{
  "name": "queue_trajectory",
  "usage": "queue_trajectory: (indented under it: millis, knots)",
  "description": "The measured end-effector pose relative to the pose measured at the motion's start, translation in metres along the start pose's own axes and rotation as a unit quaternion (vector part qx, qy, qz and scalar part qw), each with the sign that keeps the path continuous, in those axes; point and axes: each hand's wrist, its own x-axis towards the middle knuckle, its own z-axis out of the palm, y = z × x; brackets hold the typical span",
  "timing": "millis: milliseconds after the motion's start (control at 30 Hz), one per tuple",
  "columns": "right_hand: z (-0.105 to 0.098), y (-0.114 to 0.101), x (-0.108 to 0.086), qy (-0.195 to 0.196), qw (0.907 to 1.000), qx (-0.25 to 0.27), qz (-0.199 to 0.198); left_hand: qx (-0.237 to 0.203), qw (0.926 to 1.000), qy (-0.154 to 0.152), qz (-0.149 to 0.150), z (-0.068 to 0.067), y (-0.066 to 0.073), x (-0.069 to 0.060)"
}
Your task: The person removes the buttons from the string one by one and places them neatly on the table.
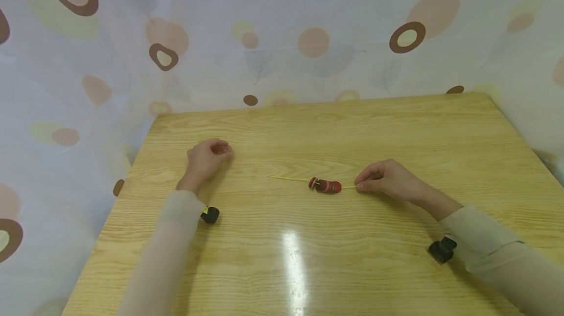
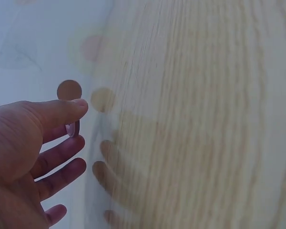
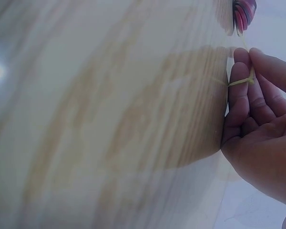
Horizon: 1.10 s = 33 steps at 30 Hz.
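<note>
Strung red discs (image 1: 332,186) on wood-grain table (image 1: 246,257)

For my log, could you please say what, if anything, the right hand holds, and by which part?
The right hand pinches the yellow string near one end.

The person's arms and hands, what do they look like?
The left hand and right hand are bare. The left sleeve and right sleeve are long, pale beige. A small black left device, beside a yellow patch, and black right device sit near the wrists.

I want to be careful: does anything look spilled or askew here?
Nothing looks spilled. Slightly odd: on the yellow string, the leftmost red discs tilt differently from the others, so the row looks uneven.
</note>
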Motion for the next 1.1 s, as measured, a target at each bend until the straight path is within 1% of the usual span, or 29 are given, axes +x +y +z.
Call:
queue_trajectory:
  millis: [133, 233, 467, 567, 800, 1100]
  knots:
    - [0.001, 0.001, 0.001, 0.0, 1.0, -0.002, -0.003, 0.009, 0.9998, 0.006, -0.014, -0.002, -0.008, 0.004]
    - [0.001, 0.001, 0.001, 0.002, 1.0, -0.006, -0.002, 0.014, 0.9997, 0.009, -0.019, -0.003, -0.011, 0.006]
    - [0.002, 0.001, 0.001, 0.003, 0.9999, -0.009, -0.002, 0.018, 0.9996, 0.015, -0.018, -0.007, -0.013, 0.013]
    - [0.002, 0.001, 0.001, 0.004, 0.9999, -0.011, -0.002, 0.018, 0.9994, 0.016, -0.023, -0.008, -0.014, 0.016]
    - [0.003, 0.003, 0.001, 0.001, 1.0, -0.007, -0.002, 0.021, 0.999, 0.012, -0.039, -0.007, -0.017, 0.02]
    - [0.002, 0.002, 0.0, -0.001, 1.0, -0.003, -0.001, 0.004, 0.9985, -0.004, -0.055, -0.01, -0.017, 0.023]
